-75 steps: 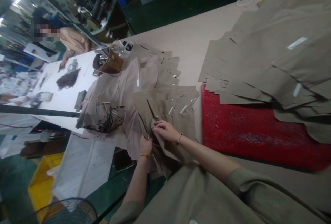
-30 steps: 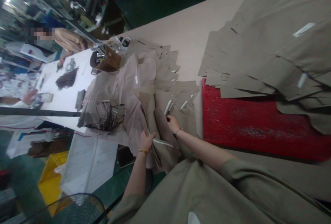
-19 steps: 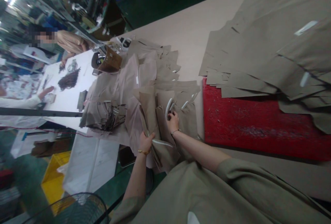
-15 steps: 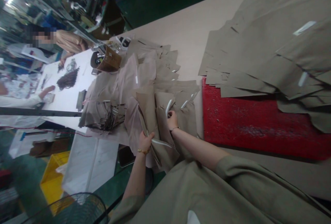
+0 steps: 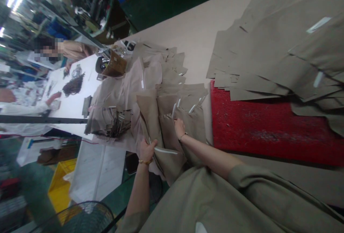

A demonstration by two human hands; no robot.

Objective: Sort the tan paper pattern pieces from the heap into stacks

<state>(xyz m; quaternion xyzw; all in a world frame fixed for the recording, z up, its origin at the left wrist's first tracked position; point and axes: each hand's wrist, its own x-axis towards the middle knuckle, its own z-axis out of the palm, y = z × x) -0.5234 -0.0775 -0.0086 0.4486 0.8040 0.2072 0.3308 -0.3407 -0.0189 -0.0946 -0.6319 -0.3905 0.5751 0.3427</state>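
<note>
My left hand [image 5: 147, 149] is closed on the edge of a folded bundle of khaki fabric pieces [image 5: 151, 120], thumb on top beside a white strip [image 5: 166, 151]. My right hand [image 5: 179, 128] has its fingers curled at the edge of the khaki pieces [image 5: 166, 129] to the right, next to another white strip [image 5: 174, 109]. Its fingertips are partly hidden, so what they pinch is hard to make out. More khaki layers with white strips [image 5: 192, 108] lie just beyond this hand.
A red board [image 5: 258, 129] lies at the right, partly under a large khaki fabric stack [image 5: 268, 46]. A tied fabric bundle [image 5: 107, 120] and a brown box [image 5: 115, 64] are at the left. Two people work at a white table [image 5: 88, 71]. A yellow crate [image 5: 60, 186] stands below.
My left hand has shifted slightly left and down with the fabric bundle, which leans further left. My right hand has moved slightly down, away from the tip of the white strip.
</note>
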